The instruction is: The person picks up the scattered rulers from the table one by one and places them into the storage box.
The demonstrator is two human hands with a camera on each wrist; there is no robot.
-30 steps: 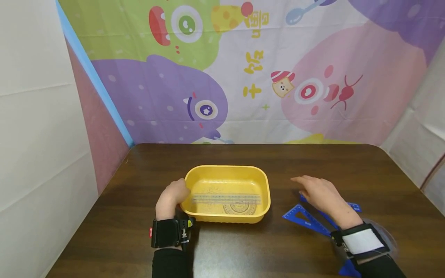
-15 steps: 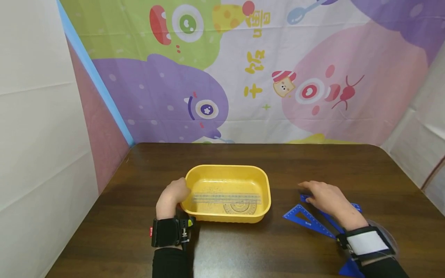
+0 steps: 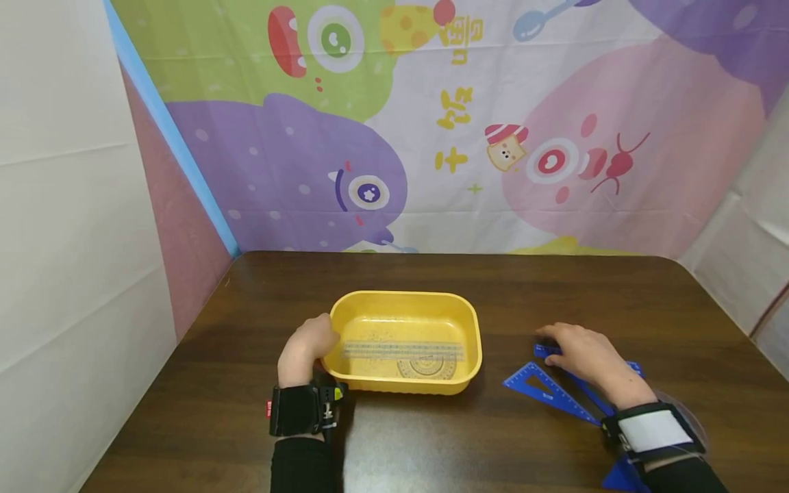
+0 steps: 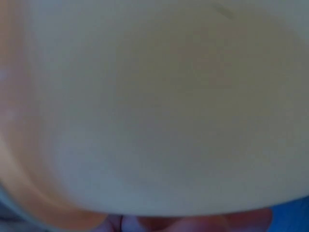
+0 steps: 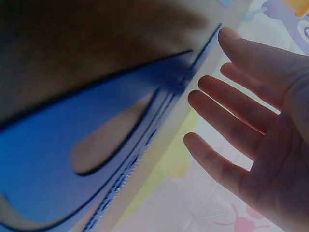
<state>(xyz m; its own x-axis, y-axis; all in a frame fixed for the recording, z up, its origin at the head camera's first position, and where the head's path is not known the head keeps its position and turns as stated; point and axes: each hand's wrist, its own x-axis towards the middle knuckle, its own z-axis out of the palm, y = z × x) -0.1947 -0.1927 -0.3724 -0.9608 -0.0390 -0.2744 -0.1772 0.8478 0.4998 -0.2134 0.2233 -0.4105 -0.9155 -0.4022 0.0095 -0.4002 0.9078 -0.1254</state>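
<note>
Brown tabletop [image 3: 431,438], sideways yellow characters [image 3: 453,159] on backdrop [image 3: 444,226]. Yellow bin [image 3: 401,385]: long axis left-right, left end gripped by my left hand [image 3: 307,344]. To its right, my right hand [image 3: 584,355], fingers spread, above blue set squares [image 3: 559,398]; one's narrow tip points right, towards me. Its print: illegible.

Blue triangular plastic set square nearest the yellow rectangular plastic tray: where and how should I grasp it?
Probably pinch the set square by both long edges at its wide end, from above on the tray side: it appears flat, with that uncovered end facing the tray.
</note>
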